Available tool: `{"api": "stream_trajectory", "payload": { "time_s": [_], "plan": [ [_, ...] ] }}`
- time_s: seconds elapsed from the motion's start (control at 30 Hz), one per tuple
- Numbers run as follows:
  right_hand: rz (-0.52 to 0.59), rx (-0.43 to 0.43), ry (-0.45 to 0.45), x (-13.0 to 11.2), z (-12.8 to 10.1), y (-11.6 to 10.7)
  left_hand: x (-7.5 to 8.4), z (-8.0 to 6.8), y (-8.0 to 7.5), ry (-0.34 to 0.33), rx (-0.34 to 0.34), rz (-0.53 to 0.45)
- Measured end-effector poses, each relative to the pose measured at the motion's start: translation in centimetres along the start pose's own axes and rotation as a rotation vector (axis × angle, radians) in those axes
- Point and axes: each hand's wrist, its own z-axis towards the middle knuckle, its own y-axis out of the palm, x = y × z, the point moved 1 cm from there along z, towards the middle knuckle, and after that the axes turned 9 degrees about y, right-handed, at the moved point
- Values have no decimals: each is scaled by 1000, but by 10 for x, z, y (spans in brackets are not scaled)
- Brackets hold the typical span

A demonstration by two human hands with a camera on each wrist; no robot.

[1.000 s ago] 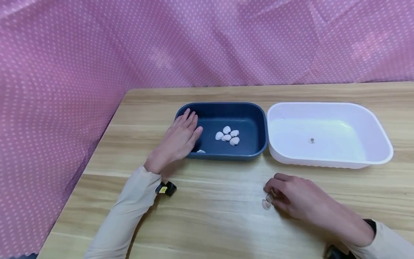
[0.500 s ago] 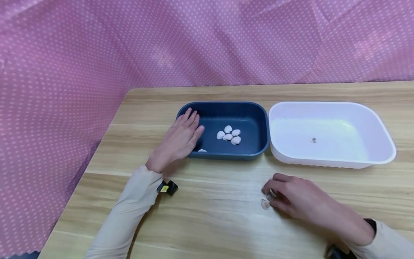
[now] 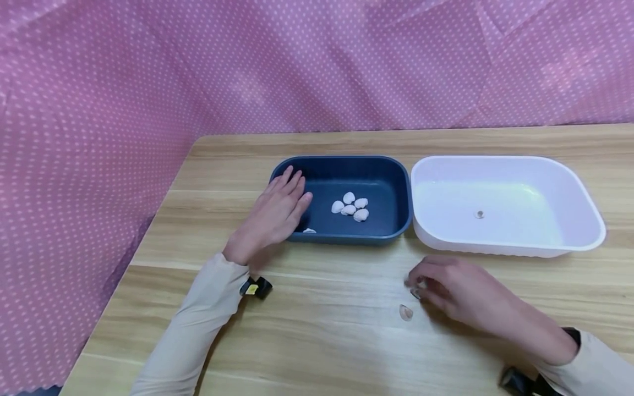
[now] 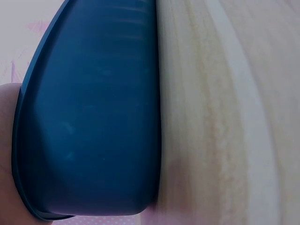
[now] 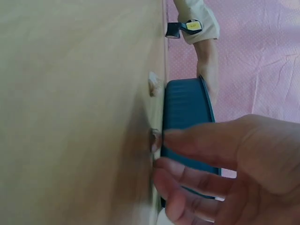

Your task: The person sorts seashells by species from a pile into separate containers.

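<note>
With its fingers straight, my left hand (image 3: 272, 214) lies over the left end of a dark blue bin (image 3: 346, 240). Several white seashells (image 3: 349, 210) sit in that bin, and one more shell (image 3: 309, 231) shows by its front wall. My right hand (image 3: 460, 289), low over the table, pinches a small dark-and-pale shell (image 3: 415, 293) between thumb and fingers. The right wrist view shows this shell (image 5: 154, 139) at the thumb tip. A pale pinkish shell (image 3: 406, 313) lies on the table just left of the right hand.
A white bin (image 3: 507, 245) stands right beside the blue one, with a small round shell (image 3: 479, 214) on its floor. Both rest on a wood-grain table (image 3: 317, 330). Pink polka-dot cloth (image 3: 317, 66) hangs behind and to the left.
My right hand has moved slightly away from the table's front, carrying the small shell apart from the pinkish one. The left hand keeps its place on the blue bin.
</note>
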Motion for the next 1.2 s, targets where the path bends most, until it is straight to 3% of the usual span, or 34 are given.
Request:
{"api": "stream_trajectory", "payload": {
  "time_s": [0.23, 0.57, 0.97, 1.2],
  "plan": [
    [-34, -19, -13, 0, -2, 2, 1, 0, 0, 4, 4, 5],
    [-14, -68, 82, 8, 1, -4, 1, 0, 1, 6, 8, 6],
    [43, -112, 53, 12, 1, -4, 1, 1, 3, 10, 2, 14],
    [22, -88, -13, 12, 1, -3, 1, 0, 2, 10, 15, 6]
  ]
}}
